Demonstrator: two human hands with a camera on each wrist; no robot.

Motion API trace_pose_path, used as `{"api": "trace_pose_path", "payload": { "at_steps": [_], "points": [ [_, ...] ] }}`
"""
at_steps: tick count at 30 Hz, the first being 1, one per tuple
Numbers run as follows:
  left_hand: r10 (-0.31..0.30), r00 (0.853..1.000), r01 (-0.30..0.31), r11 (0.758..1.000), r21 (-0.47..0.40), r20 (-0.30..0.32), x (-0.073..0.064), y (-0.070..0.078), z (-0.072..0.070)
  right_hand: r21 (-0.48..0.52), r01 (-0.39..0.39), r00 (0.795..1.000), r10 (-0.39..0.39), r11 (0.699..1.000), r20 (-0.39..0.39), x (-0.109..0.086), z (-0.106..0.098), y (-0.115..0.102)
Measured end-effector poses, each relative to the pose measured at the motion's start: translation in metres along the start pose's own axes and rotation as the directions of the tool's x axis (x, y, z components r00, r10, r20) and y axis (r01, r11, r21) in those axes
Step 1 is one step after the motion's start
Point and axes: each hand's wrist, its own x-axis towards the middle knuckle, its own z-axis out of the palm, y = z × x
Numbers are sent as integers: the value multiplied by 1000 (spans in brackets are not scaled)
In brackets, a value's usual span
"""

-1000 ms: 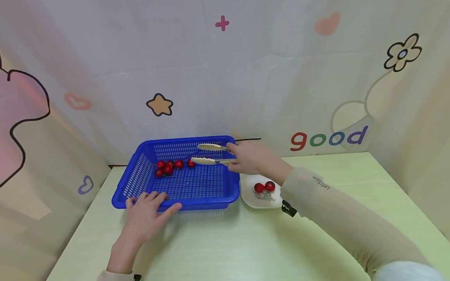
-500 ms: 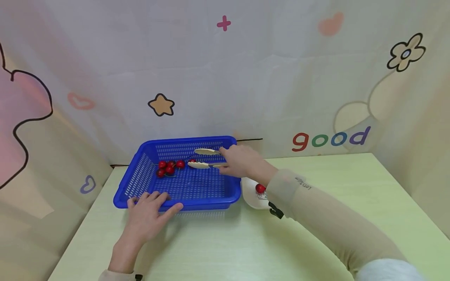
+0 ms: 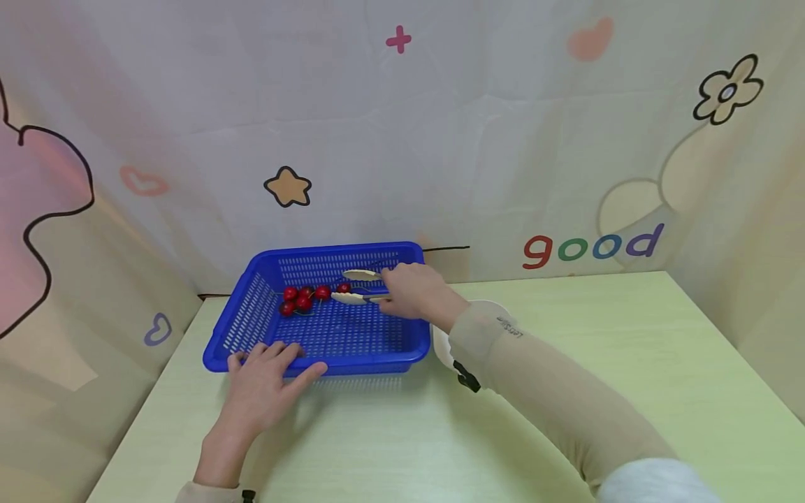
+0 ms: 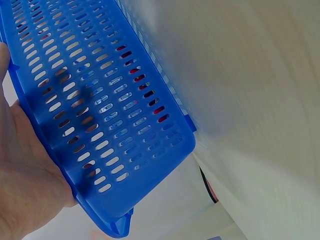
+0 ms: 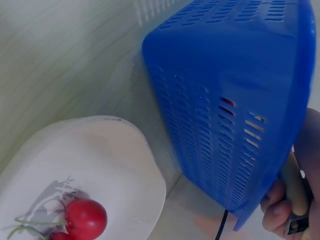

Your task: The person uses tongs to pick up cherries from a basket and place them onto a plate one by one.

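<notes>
My right hand [image 3: 415, 290] holds a pair of tongs with cream tips [image 3: 349, 298] inside the blue plastic basket [image 3: 358, 365]. The two tips stand apart, close to a lone cherry [image 3: 343, 287], which lies behind them. Several more cherries [image 3: 305, 303] are clustered at the basket's left side. My left hand [image 3: 260, 388] grips the front rim, its fingers over the edge and its thumb along it. In the left wrist view the palm lies outside the basket's slotted wall [image 4: 115, 105].
A white dish [image 5: 115, 150] stands just right of the basket, partly covered by my right sleeve in the head view. The right wrist view shows red cherries [image 5: 86, 220] with green stems in it. A printed curtain [image 3: 377, 140] hangs behind the pale table [image 3: 377, 440].
My right hand and the tongs have moved left and slightly down into the basket, nearer the lone cherry. The right sleeve now covers the dish's cherries. My left hand stays on the rim.
</notes>
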Motion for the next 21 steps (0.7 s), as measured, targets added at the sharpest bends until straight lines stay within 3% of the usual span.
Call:
{"api": "trace_pose_path", "payload": {
  "at_steps": [9, 21],
  "points": [
    [1, 1000, -1, 1000, -7, -3, 0, -1, 1, -76, 7, 1000, -8, 997, -11, 11, 5, -12],
    [2, 1000, -2, 1000, -9, -2, 0, -2, 1, -120, -12, 999, 16, 993, 35, 14, 10, -19]
  ]
}}
